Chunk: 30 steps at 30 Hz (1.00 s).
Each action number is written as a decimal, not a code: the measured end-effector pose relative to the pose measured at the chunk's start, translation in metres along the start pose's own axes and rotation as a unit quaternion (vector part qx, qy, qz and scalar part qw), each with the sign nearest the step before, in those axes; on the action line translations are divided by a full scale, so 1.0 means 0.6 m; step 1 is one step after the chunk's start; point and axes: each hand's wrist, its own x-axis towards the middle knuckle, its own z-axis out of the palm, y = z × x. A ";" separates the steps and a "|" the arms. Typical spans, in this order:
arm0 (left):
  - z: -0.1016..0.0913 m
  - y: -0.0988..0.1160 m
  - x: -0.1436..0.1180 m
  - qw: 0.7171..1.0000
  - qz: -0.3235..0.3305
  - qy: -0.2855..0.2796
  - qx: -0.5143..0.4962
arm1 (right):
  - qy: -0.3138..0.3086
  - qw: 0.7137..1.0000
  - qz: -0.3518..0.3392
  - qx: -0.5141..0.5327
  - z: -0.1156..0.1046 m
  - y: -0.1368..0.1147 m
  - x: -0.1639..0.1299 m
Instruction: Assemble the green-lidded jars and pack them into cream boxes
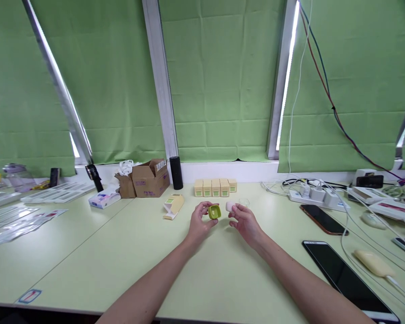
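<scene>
My left hand [200, 221] pinches a small green square case [214, 212] between thumb and fingers, its hollow side facing me. Beside it, a short gap to the right, my right hand [245, 223] grips a small white rounded piece [230, 206] at its fingertips; its exact kind is hard to make out. Just behind the right fingers stands a transparent plastic piece [244, 202], partly hidden. An opened yellow carton [173, 206] lies on the table to the left of my hands. Several small yellow boxes [216, 187] stand in a row beyond them.
Brown cardboard box [151, 182], tissue pack [104, 198] and black cylinder [176, 173] stand at the back left. White trays [57, 192] lie far left. On the right are a power strip [319, 199], a phone [324, 219], a tablet-like device [349, 279] and loose cables.
</scene>
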 end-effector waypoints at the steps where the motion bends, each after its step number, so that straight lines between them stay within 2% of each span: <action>1: 0.000 0.000 0.000 1.000 0.000 0.000 -0.002 | -0.004 1.000 -0.002 0.003 0.001 -0.002 -0.002; 7: 0.000 -0.001 -0.002 1.000 -0.001 0.004 -0.010 | -0.025 0.999 -0.005 0.019 0.007 -0.008 -0.014; 17: -0.001 -0.022 0.002 0.999 -0.004 0.030 0.031 | -0.020 0.999 -0.031 0.012 0.015 0.001 -0.014; 20: -0.001 -0.022 0.002 0.998 -0.005 0.037 0.053 | 0.002 0.999 -0.034 -0.021 0.009 0.009 -0.007; 24: 0.001 -0.022 0.003 0.995 -0.011 0.043 0.086 | 0.061 0.994 -0.007 -0.093 -0.005 0.020 0.007; 27: 0.003 -0.021 0.003 0.993 -0.017 0.046 0.110 | 0.082 0.992 0.009 -0.095 -0.010 0.020 0.013; 30: 0.004 -0.019 0.002 0.991 -0.013 0.046 0.123 | 0.070 0.995 0.010 -0.069 -0.007 0.013 0.012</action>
